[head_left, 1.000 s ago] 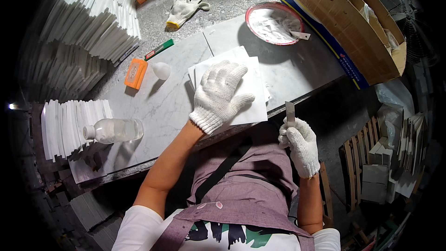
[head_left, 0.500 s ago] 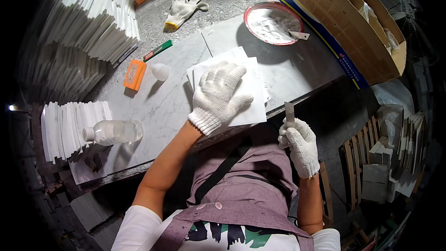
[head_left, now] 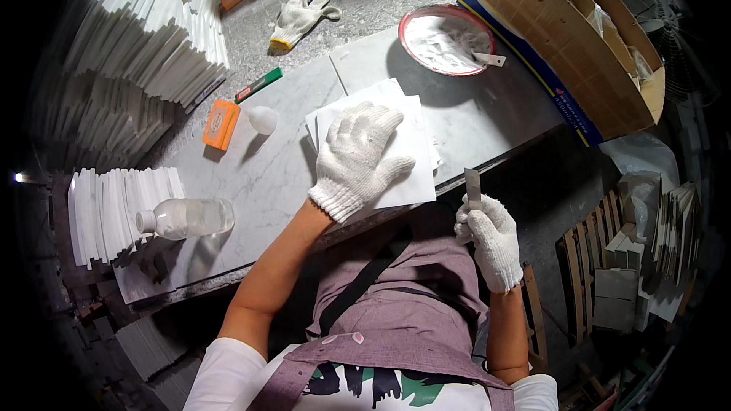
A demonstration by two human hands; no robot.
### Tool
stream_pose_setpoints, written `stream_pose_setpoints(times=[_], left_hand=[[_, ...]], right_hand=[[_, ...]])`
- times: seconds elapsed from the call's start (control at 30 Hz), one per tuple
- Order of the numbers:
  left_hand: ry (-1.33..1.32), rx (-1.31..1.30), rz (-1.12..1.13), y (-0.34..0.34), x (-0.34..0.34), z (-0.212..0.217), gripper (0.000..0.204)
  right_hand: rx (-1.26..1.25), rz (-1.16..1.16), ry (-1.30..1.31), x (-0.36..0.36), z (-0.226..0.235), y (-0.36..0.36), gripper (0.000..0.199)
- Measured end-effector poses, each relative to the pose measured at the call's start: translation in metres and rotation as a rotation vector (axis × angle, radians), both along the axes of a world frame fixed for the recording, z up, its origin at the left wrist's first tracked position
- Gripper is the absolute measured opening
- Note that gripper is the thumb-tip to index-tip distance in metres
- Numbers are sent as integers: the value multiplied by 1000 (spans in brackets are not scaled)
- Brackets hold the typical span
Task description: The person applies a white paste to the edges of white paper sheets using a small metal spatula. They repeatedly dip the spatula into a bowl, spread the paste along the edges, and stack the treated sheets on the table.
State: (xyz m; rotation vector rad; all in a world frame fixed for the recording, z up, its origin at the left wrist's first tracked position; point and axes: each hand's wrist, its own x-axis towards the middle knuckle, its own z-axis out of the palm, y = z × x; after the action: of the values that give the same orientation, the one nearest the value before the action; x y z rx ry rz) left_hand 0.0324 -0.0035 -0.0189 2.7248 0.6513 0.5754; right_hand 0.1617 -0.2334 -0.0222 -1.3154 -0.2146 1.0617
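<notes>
My left hand (head_left: 359, 154), in a white knitted glove, lies flat with its fingers stretched out on a short stack of white square tiles (head_left: 417, 175). The stack rests at the table's near edge, its tiles slightly askew. Off the table's edge to the right, my right hand (head_left: 493, 243), gloved too, closes round a flat metal blade (head_left: 473, 185). The blade points up and away from me, apart from the tiles; its lower end is hidden in my fingers. Beyond the stack, a red-rimmed bowl (head_left: 403, 39) holds white paste, with a metal scraper (head_left: 489, 59) leaning in it.
Left on the marble table (head_left: 251, 240) are a clear bottle (head_left: 190, 218), an orange box (head_left: 221, 125), a small white squeeze bottle (head_left: 263, 119) and a green box (head_left: 259, 84). A loose glove (head_left: 301, 21) lies behind. Tile stacks (head_left: 145, 27) rise far left; a cardboard box (head_left: 548, 30) stands right.
</notes>
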Motion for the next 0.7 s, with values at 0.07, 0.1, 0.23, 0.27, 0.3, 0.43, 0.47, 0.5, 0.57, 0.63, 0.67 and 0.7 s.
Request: stream_pose_setpoints(times=[0.07, 0.1, 0.23, 0.27, 0.3, 0.43, 0.47, 0.5, 0.57, 0.63, 0.67, 0.7], left_hand=[[1, -3, -1, 0, 0, 1, 67], [1, -4, -1, 0, 0, 1, 66], [-65, 12, -28, 3, 7, 2, 64], [-64, 3, -27, 3, 10, 3, 64], [-63, -6, -25, 3, 12, 4, 64], [-56, -21, -47, 8, 23, 8, 68], [-58, -15, -46, 9, 25, 9, 69], [-60, -8, -44, 10, 28, 9, 70], [-21, 13, -41, 12, 31, 9, 72], [-5, 18, -36, 15, 36, 6, 71], [-9, 12, -33, 16, 38, 5, 69], [-13, 6, -30, 18, 40, 5, 68]], right_hand=[[0, -2, -2, 0, 0, 0, 33], [-2, -4, -3, 0, 0, 0, 33], [-6, -6, -5, 1, 1, -1, 32], [-6, -7, -6, 1, 0, -1, 32], [-5, -7, -8, 1, 0, -1, 32], [-13, -2, -9, 3, -2, -3, 32], [-14, -5, -6, 4, -3, -3, 32], [-15, -8, -3, 4, -3, -3, 32], [-13, -12, -2, 4, -3, -3, 32], [-10, -16, -5, 4, -3, -2, 32], [-12, -17, -3, 4, -3, -2, 32], [-14, -17, 0, 5, -4, -1, 32]])
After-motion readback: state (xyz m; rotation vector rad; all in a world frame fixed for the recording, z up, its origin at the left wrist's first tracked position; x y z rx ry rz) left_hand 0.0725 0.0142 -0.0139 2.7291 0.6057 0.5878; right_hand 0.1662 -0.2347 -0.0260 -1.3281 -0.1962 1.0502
